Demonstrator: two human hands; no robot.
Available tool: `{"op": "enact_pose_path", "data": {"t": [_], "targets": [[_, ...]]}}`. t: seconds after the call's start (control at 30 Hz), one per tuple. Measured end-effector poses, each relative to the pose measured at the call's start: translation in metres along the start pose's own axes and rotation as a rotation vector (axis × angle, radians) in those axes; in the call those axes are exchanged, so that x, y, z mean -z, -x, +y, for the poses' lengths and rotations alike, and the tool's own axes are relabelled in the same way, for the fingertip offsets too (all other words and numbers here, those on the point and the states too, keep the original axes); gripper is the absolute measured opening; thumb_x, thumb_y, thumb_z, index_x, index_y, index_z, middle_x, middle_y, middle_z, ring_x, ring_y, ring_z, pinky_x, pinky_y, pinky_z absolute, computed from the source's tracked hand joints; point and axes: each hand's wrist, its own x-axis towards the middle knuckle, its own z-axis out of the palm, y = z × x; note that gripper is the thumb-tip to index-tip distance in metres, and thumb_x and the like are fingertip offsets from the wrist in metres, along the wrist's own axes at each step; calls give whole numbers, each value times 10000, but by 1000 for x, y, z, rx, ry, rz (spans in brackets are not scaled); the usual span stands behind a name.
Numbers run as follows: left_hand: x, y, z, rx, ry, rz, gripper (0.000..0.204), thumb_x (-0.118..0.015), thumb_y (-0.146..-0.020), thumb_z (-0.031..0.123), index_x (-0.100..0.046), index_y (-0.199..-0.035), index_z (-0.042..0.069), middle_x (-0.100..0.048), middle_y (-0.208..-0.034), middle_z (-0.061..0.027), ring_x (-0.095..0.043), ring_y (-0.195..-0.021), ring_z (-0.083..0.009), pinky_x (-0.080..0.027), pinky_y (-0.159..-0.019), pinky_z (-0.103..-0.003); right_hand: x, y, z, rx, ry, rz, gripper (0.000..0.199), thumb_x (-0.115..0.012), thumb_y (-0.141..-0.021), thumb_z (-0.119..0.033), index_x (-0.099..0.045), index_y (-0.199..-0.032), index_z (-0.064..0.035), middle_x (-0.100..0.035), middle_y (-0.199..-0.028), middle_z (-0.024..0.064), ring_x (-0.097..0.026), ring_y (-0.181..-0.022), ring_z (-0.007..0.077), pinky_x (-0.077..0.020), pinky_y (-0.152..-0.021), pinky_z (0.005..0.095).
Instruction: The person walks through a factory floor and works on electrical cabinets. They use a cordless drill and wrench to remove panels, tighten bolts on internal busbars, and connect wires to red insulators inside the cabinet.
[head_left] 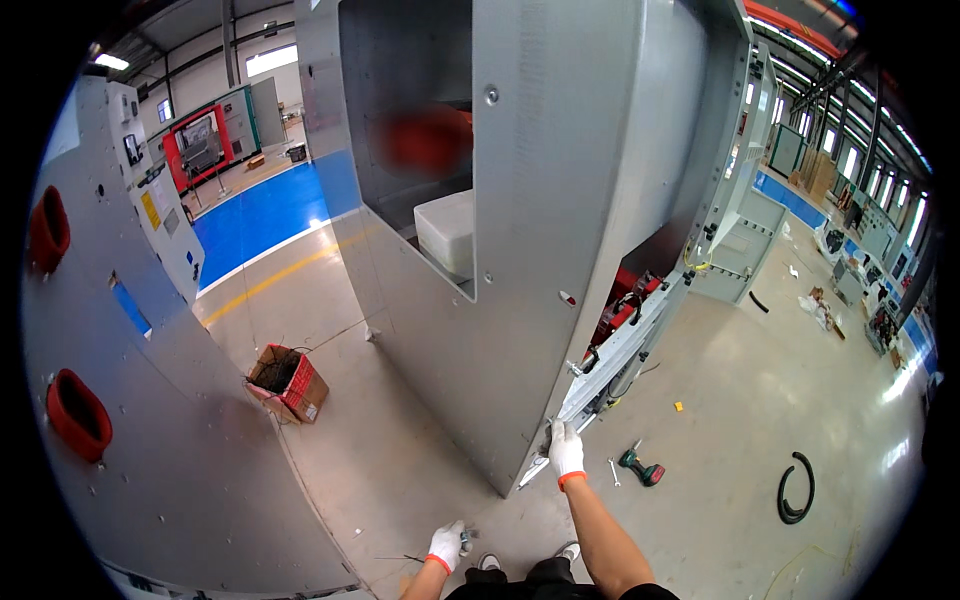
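A tall grey metal cabinet [560, 200] stands in front of me. My right hand [566, 450], in a white glove with an orange cuff, presses against the cabinet's lower front corner edge, fingers curled on the metal. Whether it holds a small part or tool there I cannot tell. My left hand [446, 545], gloved the same way, hangs low near my waist and pinches a few small metal fasteners [468, 539]. My shoes show at the bottom edge.
A green cordless drill [641, 467] and a small wrench [614, 472] lie on the floor right of my right hand. A black curved rubber strip [797, 489] lies farther right. An open red-brown cardboard box [288, 381] sits at left, beside another grey panel [150, 400].
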Motion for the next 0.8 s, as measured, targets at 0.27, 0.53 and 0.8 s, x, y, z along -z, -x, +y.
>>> {"op": "enact_pose_path", "data": {"t": [0.27,0.53,0.8], "targets": [[1,14,12,-22,136,-11,239,-460,-1021,224,-560,-878,60,-474,-657,-33,-442,-465,-144,-290,-396,-293,13,7,-68,-866,-893,-324,493,-408,-1003,-517,-412,-678,-146,-293,-529,-9,-337,-466,179,-334,-493,340],[-27,5,-11,67,195,-71,224,-533,-983,239,-634,-1008,40,-606,-753,-73,-414,-501,-126,-293,-415,-274,37,117,-90,13,397,-606,438,-593,-923,-452,-637,-993,-22,-670,-805,196,-687,-774,332,-545,-715,462],[-115,19,21,217,-47,-139,265,-504,-1001,282,-673,-997,78,-517,-617,-24,-387,-393,-111,-254,-357,-281,71,186,-72,167,739,-593,334,-613,-914,-255,-567,-1156,-29,-695,-925,229,-685,-844,392,-551,-726,467]]}}
